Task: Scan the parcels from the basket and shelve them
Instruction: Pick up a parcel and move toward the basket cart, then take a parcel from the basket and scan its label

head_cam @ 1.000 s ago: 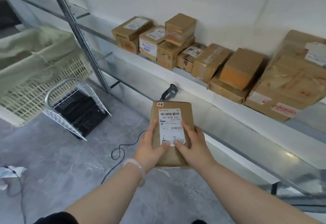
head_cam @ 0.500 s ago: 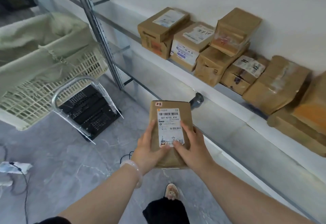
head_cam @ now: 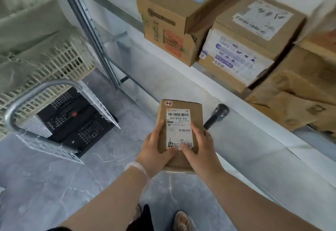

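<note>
Both hands hold one flat brown parcel (head_cam: 197, 116) in front of the person, above the grey floor (head_cam: 54, 185). Its white label (head_cam: 179, 121) faces up. The left hand (head_cam: 154, 150) grips the parcel's lower left edge, with the thumb lying along the label's left side. The right hand (head_cam: 200, 149) grips the lower right edge, and its thumb rests on the label's bottom corner. The fingers of both hands are hidden beneath the parcel. A black scanner (head_cam: 216, 116) lies on the metal shelving just to the right of the parcel. Cardboard boxes (head_cam: 169, 18) stand on the shelf (head_cam: 181, 78) above and behind it. The cream basket (head_cam: 54, 67) sits well apart at the far left.
</note>
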### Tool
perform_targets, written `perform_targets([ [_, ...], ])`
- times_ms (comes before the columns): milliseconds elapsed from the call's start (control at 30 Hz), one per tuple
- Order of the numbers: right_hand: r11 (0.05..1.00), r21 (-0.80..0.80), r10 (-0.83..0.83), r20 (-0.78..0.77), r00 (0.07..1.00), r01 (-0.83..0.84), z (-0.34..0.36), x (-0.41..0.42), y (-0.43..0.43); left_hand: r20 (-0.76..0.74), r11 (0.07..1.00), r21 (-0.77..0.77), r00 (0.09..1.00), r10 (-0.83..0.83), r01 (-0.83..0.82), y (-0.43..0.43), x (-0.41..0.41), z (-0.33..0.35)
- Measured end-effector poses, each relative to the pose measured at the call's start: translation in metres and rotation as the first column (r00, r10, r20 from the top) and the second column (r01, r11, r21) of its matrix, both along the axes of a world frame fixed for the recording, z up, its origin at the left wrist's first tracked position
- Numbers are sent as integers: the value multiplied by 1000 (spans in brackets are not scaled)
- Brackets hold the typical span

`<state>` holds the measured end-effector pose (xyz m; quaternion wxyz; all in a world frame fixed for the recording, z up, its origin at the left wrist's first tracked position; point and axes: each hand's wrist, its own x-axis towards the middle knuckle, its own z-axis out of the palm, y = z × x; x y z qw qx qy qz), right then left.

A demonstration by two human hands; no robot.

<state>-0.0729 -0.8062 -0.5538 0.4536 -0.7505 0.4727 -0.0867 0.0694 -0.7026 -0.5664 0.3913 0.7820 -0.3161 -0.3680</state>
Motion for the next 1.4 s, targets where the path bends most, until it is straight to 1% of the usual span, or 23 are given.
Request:
perform_targets([
  [167, 1000, -29, -4, -1, 1000, 4, -73, 32, -36, -39, 999, -41, 999, -33, 32, -37, 37, -67],
  [267, 996, -92, -4, 17, 1000, 6, -114, 44, -64, -36, 997, -62, 998, -49, 47, -62, 54, -102],
  [333, 992, -113, -57, 63, 996, 64, -132, 49, -84, -54, 997, -71, 997, -48, 44, -75, 63, -122],
  [367, 982, -129, -124, 91, 988, 135, -139, 49, -94, -66, 996, -73, 997, -46, 42, -80, 66, -131],
  [400, 958, -170, -216, 103, 971, 231, -144, 49, -106, -73, 996, -74, 996, -47, 42, -84, 70, -139],
  [433, 914, -228, -325, 87, 942, 336, -148, 47, -118, -77, 996, -75, 996, -49, 43, -87, 74, -147],
  [500, 793, -319, -540, 23, 841, 518, -152, 44, -143, -92, 996, -82, 994, -51, 44, -93, 79, -161],
  [533, 747, -326, -617, -15, 787, 579, -154, 43, -155, -100, 996, -83, 994, -51, 43, -95, 81, -166],
  [600, 708, -263, -698, -116, 707, 656, -159, 44, -175, -102, 995, -90, 994, -47, 37, -99, 83, -175],
  [667, 693, -163, -720, -187, 668, 702, -165, 47, -190, -102, 994, -106, 994, -40, 29, -102, 84, -181],
  [700, 687, -116, -725, -185, 664, 718, -169, 48, -194, -108, 993, -119, 993, -37, 24, -103, 85, -183],
  [767, 675, -45, -735, -132, 665, 737, -175, 48, -200, -122, 990, -142, 992, -37, 20, -106, 86, -185],
  [900, 646, 15, -761, -60, 645, 763, -172, 49, -200, -125, 988, -151, 991, -40, 21, -106, 89, -181],
  [967, 657, 30, -753, -24, 658, 753, -164, 50, -189, -117, 988, -152, 993, -30, 12, -102, 92, -172],
  [1100, 766, 36, -643, 51, 764, 642, -129, 55, -153, -113, 993, -111, 993, 18, -31, -83, 99, -143],
  [1267, 905, -24, -422, 60, 905, 424, -63, 73, -98, -109, 994, -61, 991, 79, -86, -42, 111, -87],
  [1333, 937, -78, -334, 86, 939, 340, -35, 81, -77, -85, 993, -42, 991, 105, -109, -24, 115, -61],
  [1400, 956, -97, -265, 107, 958, 275, -7, 87, -60, -46, 991, -29, 990, 131, -132, -5, 118, -36],
])
